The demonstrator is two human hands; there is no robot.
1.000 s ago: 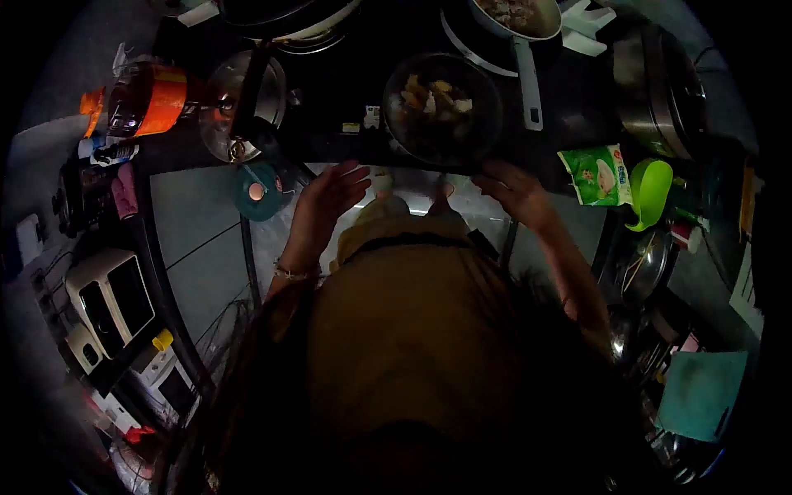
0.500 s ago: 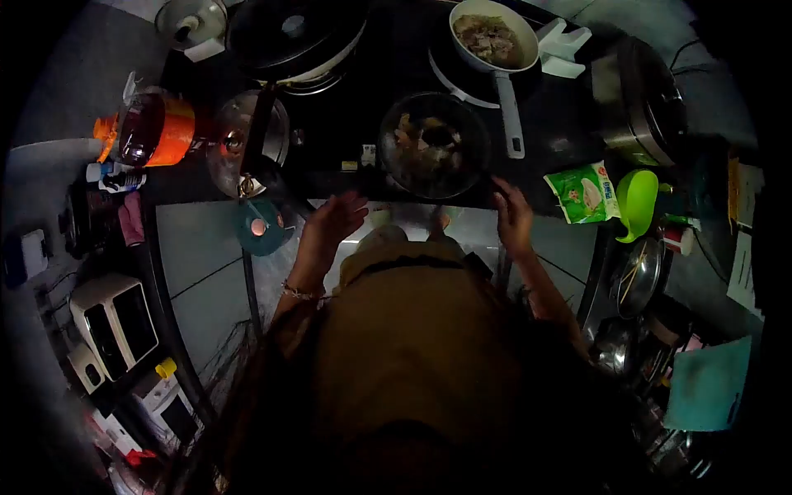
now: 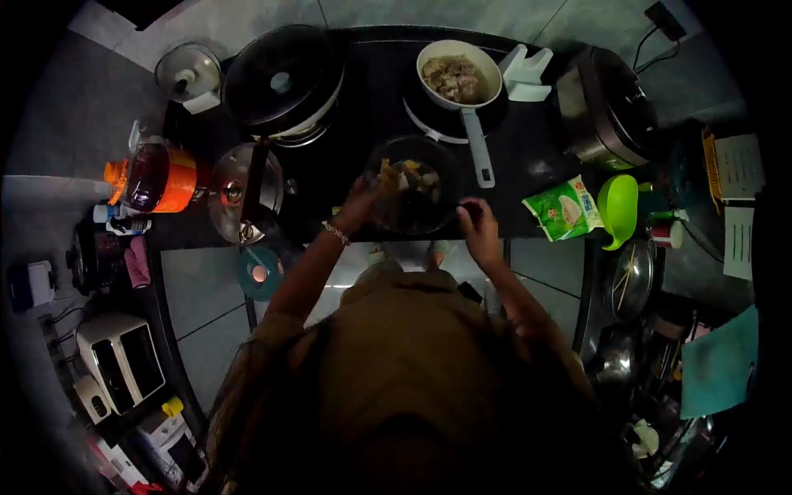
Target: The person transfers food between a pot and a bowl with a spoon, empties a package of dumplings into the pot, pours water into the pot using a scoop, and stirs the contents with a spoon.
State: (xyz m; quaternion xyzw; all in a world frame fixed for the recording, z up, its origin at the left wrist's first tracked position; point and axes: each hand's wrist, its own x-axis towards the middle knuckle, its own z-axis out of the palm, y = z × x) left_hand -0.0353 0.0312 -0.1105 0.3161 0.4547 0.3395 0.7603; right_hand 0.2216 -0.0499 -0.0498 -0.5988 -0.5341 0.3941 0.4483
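And here's the dark desk [image 3: 528,157], curving right across, with bare room between the pale saucepan [image 3: 476,147] and the green packet [image 3: 565,209]! Close to the desk's front edge sits the see-through bowl [image 3: 419,221], round-rimmed and dim inside, the saucepan's handle just off to its right. Left hand [image 3: 356,206] at one rim, blurred; right hand [image 3: 480,227] opposite, fingers bent. Whether either grip has closed, I can't tell! Inside: yellowish and pale chunks [image 3: 408,178].

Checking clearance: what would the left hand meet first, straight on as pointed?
Most likely the round, dark, glassy bowl holding food pieces, right beside the left hand; dimness hides whether they touch.
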